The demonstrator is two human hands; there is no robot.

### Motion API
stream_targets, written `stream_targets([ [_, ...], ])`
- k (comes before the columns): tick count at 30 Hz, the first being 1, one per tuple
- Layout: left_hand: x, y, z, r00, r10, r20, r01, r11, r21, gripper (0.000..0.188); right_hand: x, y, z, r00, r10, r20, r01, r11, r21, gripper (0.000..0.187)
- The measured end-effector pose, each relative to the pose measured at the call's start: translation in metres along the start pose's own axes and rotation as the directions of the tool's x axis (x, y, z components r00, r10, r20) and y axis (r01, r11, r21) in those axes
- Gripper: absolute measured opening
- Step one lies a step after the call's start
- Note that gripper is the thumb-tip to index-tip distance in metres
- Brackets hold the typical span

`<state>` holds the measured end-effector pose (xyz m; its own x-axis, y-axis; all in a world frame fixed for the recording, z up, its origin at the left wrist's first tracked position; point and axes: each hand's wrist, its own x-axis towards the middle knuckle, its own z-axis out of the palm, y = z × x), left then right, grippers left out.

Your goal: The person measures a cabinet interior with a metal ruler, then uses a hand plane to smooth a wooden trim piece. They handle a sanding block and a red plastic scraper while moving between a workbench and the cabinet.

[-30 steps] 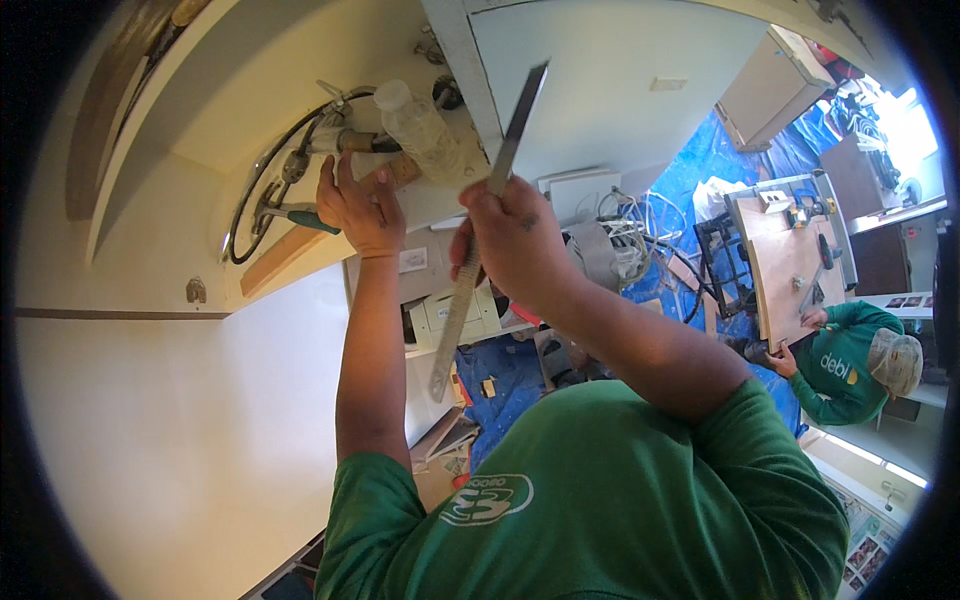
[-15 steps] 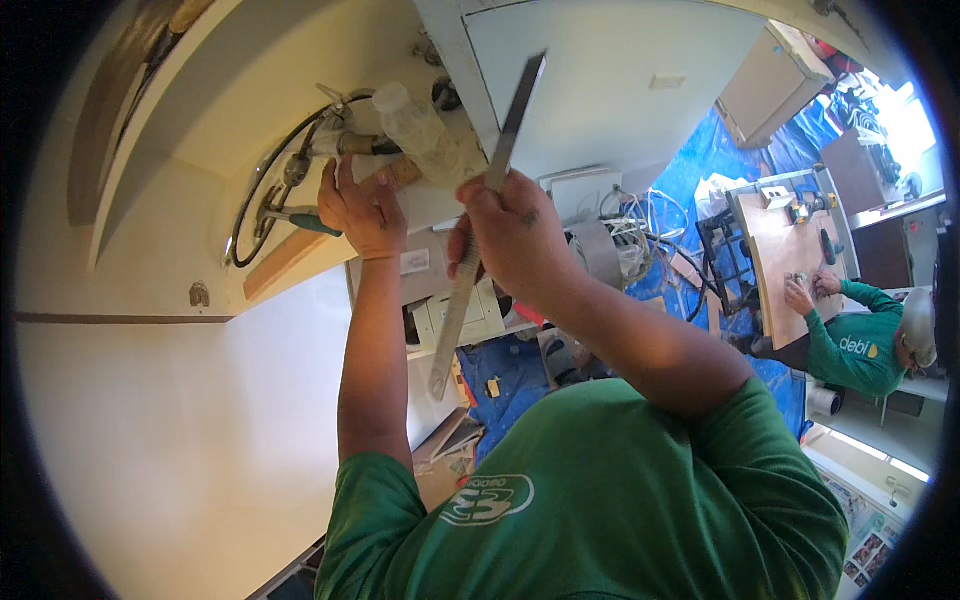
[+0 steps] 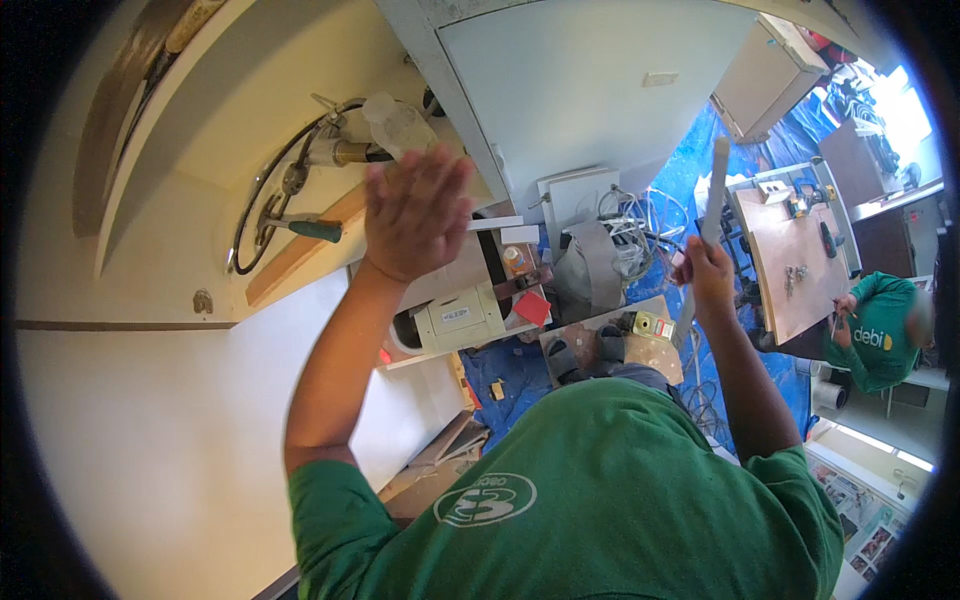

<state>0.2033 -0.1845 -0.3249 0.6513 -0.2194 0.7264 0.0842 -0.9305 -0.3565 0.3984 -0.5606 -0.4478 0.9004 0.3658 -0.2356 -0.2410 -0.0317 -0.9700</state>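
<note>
**Flat strip in your right hand, left palm raised by the pipework**

Your right hand [image 3: 706, 272] is closed around a long, flat grey strip [image 3: 712, 205], gripping it near its lower part so that most of the strip stands above your fist, nearly upright and leaning slightly. It is out to your right, in front of the blue sheet [image 3: 690, 150] on the floor and just left of the wooden worktop [image 3: 790, 255].

Your left hand [image 3: 415, 212] is held up with the fingers spread and straight, holding nothing. It is just below a clear plastic bottle [image 3: 398, 122] and the metal fitting [image 3: 340, 152] beside it; whether the fingertips touch the bottle cannot be told. Left of the hand, a black hose [image 3: 262, 200] loops over the cream panel, and a tool with a green handle [image 3: 312, 230] lies by a wooden batten [image 3: 300, 255].

Between your two arms, lower down, are a pale box-shaped unit [image 3: 458, 318], a small red piece [image 3: 532, 307], a grey bag [image 3: 590, 265] with a tangle of white cables [image 3: 640, 225], and a white cabinet door [image 3: 590, 90] above them.

At the far right edge of the view, another person in a green shirt [image 3: 875, 335] works at the near corner of the wooden worktop, well apart from you.
</note>
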Motion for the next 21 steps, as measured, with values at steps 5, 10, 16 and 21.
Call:
stream_targets([
  [5,0.039,0.004,0.008,0.895,0.241,0.375,-0.286,0.956,0.067,0.062,-0.030,0.000,-0.018,0.991,0.128,-0.048,-0.129,0.992,-0.011,0.032],
  [10,-0.019,0.013,0.040,0.805,0.293,0.516,-0.355,0.935,0.023,0.072,-0.040,0.019,-0.017,0.992,0.126,-0.007,-0.126,0.992,0.006,0.031],
  [16,-0.052,0.049,0.049,0.651,0.301,0.697,-0.379,0.924,-0.046,0.058,-0.045,-0.003,0.003,0.982,0.191,0.012,-0.188,0.974,-0.126,0.023],
  [21,-0.057,0.053,0.038,0.797,0.336,0.502,-0.202,0.931,-0.303,0.032,-0.037,0.003,0.028,0.936,-0.081,0.341,0.239,0.859,-0.453,0.023],
])
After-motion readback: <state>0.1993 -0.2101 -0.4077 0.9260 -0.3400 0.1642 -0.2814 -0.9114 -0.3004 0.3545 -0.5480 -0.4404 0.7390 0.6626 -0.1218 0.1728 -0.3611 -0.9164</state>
